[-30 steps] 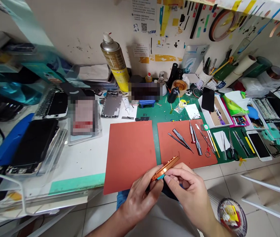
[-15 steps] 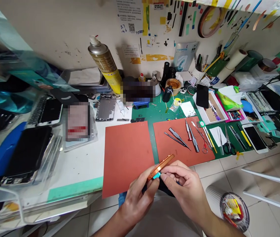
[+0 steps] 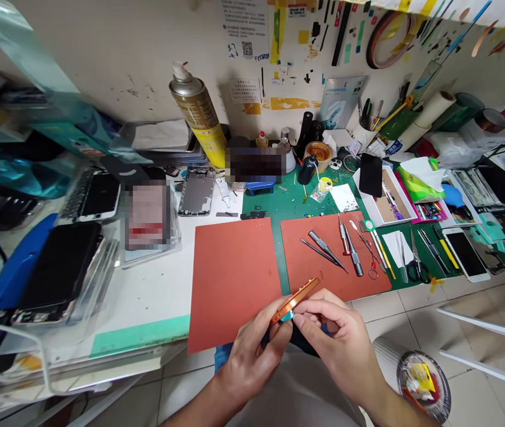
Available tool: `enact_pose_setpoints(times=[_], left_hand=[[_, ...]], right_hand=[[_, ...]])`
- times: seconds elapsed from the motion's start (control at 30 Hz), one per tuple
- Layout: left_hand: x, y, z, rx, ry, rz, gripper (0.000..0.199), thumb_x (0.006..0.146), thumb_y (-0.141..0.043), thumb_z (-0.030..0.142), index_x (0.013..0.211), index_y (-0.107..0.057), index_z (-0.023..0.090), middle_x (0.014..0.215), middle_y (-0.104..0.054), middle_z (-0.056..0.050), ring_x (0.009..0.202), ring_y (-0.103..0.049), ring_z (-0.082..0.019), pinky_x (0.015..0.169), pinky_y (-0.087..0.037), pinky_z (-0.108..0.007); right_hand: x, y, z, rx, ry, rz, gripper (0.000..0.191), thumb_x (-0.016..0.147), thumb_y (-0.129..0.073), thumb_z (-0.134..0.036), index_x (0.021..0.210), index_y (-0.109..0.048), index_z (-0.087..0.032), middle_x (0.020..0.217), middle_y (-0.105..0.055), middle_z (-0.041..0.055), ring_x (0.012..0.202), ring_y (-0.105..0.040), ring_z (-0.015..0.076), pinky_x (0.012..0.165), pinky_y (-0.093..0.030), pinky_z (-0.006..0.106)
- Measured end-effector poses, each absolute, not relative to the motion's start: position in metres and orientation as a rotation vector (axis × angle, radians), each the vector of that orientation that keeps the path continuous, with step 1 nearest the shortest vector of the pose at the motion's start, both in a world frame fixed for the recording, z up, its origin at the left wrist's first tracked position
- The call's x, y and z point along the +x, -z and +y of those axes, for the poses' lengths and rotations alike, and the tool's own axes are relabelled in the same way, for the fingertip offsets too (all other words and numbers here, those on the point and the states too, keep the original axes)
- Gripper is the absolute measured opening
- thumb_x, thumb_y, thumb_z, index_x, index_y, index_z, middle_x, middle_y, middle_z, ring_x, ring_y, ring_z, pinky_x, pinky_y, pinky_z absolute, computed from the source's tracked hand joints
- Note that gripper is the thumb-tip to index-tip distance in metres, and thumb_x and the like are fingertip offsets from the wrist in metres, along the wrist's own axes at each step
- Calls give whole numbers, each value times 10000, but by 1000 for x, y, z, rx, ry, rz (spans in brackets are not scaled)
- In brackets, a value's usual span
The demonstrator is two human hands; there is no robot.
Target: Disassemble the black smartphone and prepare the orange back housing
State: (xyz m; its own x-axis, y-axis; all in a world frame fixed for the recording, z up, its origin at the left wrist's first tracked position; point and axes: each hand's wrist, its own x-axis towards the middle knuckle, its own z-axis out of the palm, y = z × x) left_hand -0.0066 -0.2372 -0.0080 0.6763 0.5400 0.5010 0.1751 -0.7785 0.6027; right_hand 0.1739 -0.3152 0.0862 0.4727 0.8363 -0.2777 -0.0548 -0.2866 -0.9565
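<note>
My left hand (image 3: pixel 259 347) is closed around a phone with a shiny orange frame (image 3: pixel 297 301), tilted and seen edge-on with small side buttons showing. A small teal piece (image 3: pixel 287 316) sits against the phone's underside by my left thumb. My right hand (image 3: pixel 344 332) is closed in a pinch at that same side, its thumb and forefinger right beside the teal piece. Whatever is between those fingertips is too small to make out. Both hands are over my lap at the bench's front edge. The phone's lower face is hidden from me.
Two red-brown mats lie on the bench; the right mat (image 3: pixel 299 261) carries tweezers (image 3: pixel 323 255) and screwdrivers (image 3: pixel 351 252). Farther right are scissors (image 3: pixel 418 264) and a white phone (image 3: pixel 466 255). A yellow spray can (image 3: pixel 199 115) stands behind. A waste bin (image 3: pixel 424 379) is on the floor.
The camera has turned slightly left, so the bench appears shifted to the right. My hands keep nearly the same hold on the phone and the teal piece.
</note>
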Motion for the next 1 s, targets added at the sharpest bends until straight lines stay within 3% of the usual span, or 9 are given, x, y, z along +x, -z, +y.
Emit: enact_pose_setpoints(times=[0.13, 0.3, 0.4, 0.5, 0.63, 0.77, 1.0], left_hand=[[-5, 4, -236, 2477, -963, 490, 647, 1025, -632, 50, 1615, -515, 290, 1519, -708, -106, 1294, -757, -254, 1044, -638, -303], [-2, 2, -235, 2465, -957, 509, 535, 1004, -604, 15, 1473, -622, 272, 1468, -739, -100, 1239, -781, -238, 1020, -644, -302], [3, -2, -229, 2348, -1057, 479, 494, 960, -588, -43, 1361, -669, 235, 1424, -750, -125, 1211, -782, -227, 997, -633, -277], [7, -9, -218, 2115, -1004, 443, 465, 971, -559, -56, 1315, -651, 243, 1289, -775, -111, 1071, -791, -183, 877, -634, -244], [9, -20, -208, 1780, -787, 529, 247, 1035, -600, 44, 1139, -659, 260, 983, -750, -16, 816, -727, -119, 744, -595, -195], [11, -29, -204, 1441, -592, 586, 48, 1055, -678, 220, 1027, -694, 255, 929, -740, 4, 798, -698, -116, 735, -574, -184], [12, -32, -203, 1305, -443, 623, 195, 1040, -722, 410, 985, -709, 224, 883, -699, -9, 760, -628, -126, 715, -527, -214]], right_hand=[[175, -84, -316, -1649, -974, -787, 183, 1027, -730, -367, 999, -875, -259, 892, -697, 45, 758, -633, 167, 654, -530, 281], [181, -80, -317, -1570, -785, -1154, 247, 1093, -612, -178, 1185, -819, -277, 1000, -718, 52, 903, -702, 185, 763, -587, 299], [192, -76, -318, -1524, -494, -1401, 336, 1062, -576, -30, 1286, -754, -205, 1034, -693, 79, 910, -690, 187, 770, -585, 313], [207, -71, -319, -1517, -138, -1684, 364, 1000, -617, 60, 1302, -728, -109, 1031, -690, 115, 863, -620, 201, 720, -523, 341], [223, -72, -313, -1437, 86, -1974, 292, 1025, -618, 23, 1289, -724, -44, 1007, -721, 138, 831, -552, 218, 672, -421, 364], [228, -83, -301, -1438, 64, -2107, 270, 1093, -527, -27, 1259, -738, -48, 950, -735, 113, 810, -507, 221, 690, -384, 378], [227, -98, -293, -1432, 112, -2249, 342, 1134, -437, -58, 1154, -778, -40, 804, -682, 71, 792, -455, 228, 701, -334, 388]])
